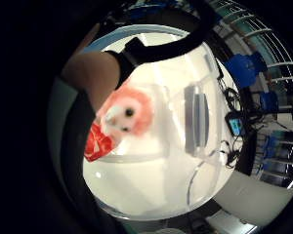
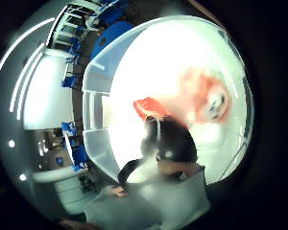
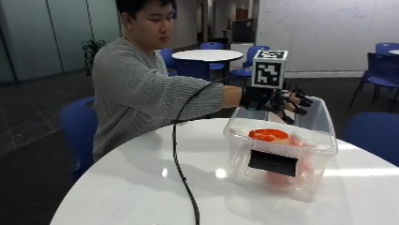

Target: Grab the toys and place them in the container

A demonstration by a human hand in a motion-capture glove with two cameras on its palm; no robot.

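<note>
In the outside view I see my black-gloved right hand (image 3: 277, 102) at the upper centre-right of the frame, held above the open top of the clear rectangular plastic container (image 3: 282, 161). Its fingers (image 3: 298, 104) are spread apart and only lightly bent, and they hold nothing. The container stands on the round white table (image 3: 137, 187) in the right half of the frame, with a dark rectangular label (image 3: 272, 162) on its near wall.

Inside the container I can make out 2 toys. A flat red toy (image 3: 269, 134) lies high in the bin near the middle of the frame, and a paler pink one (image 3: 303, 139) sits just beside it, toward the right. Through the near wall, below the label, something pinkish shows, but I cannot tell what it is.

The little-finger-side palm view looks down into the bin: a fluffy pink plush toy with a white face and a dark eye (image 1: 125, 113) lies on the container floor, touching a red toy with white markings (image 1: 98, 144). The thumb-side palm view shows the same pair blurred, the plush (image 2: 207, 98) beside the red piece (image 2: 149, 108), within the container walls (image 2: 98, 108).
</note>
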